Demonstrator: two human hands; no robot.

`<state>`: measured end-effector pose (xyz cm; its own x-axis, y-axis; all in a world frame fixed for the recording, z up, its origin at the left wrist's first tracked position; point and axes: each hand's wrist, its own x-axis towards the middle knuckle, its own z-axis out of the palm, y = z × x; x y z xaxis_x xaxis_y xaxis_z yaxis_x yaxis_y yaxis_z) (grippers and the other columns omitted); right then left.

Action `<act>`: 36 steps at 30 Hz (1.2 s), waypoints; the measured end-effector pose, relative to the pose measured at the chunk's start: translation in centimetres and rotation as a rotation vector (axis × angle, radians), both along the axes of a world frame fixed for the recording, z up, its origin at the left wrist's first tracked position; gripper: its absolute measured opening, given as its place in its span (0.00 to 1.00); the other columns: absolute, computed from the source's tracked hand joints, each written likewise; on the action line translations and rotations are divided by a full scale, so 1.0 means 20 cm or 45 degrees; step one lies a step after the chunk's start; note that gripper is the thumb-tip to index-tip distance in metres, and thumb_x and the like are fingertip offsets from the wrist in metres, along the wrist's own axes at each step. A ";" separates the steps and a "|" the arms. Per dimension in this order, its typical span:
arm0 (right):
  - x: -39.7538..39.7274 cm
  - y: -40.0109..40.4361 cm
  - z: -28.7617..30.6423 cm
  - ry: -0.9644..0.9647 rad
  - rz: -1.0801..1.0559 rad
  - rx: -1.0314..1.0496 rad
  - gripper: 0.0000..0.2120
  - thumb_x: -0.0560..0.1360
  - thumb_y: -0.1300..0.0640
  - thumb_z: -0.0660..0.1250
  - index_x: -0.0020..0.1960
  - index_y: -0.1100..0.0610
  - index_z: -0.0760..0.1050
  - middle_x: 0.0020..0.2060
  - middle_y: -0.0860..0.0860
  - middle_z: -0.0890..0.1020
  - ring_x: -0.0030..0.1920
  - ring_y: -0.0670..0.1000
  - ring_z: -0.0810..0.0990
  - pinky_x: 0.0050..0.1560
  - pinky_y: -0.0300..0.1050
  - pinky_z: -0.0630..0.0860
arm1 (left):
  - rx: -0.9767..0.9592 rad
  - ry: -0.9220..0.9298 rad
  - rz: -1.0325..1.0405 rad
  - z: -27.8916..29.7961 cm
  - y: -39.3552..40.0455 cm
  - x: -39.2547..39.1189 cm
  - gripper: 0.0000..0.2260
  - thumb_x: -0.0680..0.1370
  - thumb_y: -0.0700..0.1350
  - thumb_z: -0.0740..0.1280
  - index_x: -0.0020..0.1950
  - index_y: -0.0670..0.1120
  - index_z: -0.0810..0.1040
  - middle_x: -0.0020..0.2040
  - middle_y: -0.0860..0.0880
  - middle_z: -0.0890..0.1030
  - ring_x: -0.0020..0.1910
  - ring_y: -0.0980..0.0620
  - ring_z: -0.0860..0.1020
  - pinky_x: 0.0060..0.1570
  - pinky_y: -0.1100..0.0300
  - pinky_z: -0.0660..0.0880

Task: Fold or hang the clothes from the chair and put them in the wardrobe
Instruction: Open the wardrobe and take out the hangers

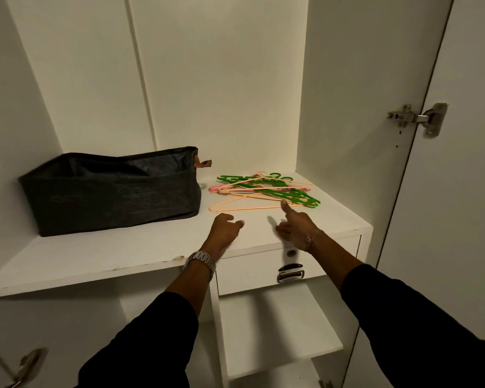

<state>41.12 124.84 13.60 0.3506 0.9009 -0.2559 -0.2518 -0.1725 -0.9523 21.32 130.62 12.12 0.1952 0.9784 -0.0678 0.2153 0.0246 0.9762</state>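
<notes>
On the wardrobe shelf [123, 256], a dark fabric bin [109, 191] sits to your far left. Your left hand [224, 231] hovers over the shelf just right of it, fingers loosely curled and holding nothing. The pile of hangers [266, 191] lies just beyond and to the right. Your right hand [297, 228] points its forefinger at the pile's near edge, the tip touching or almost touching a peach hanger; its other fingers are tucked in. Below is a drawer [263, 273].
</notes>
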 end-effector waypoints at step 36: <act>0.63 1.19 -0.05 0.683 -0.110 0.260 0.33 0.73 0.28 0.63 0.61 0.54 0.76 0.63 0.59 0.77 0.60 0.59 0.78 0.72 0.62 0.64 | -0.490 -1.142 0.459 0.07 1.31 0.57 0.21 0.74 0.40 0.76 0.63 0.42 0.74 0.58 0.41 0.79 0.53 0.42 0.80 0.50 0.46 0.79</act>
<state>53.69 148.58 12.61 0.2946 0.9245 -0.2419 -0.7134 0.0444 -0.6994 32.65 156.77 13.51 0.0281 0.9317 -0.3622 -0.6681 0.2870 0.6865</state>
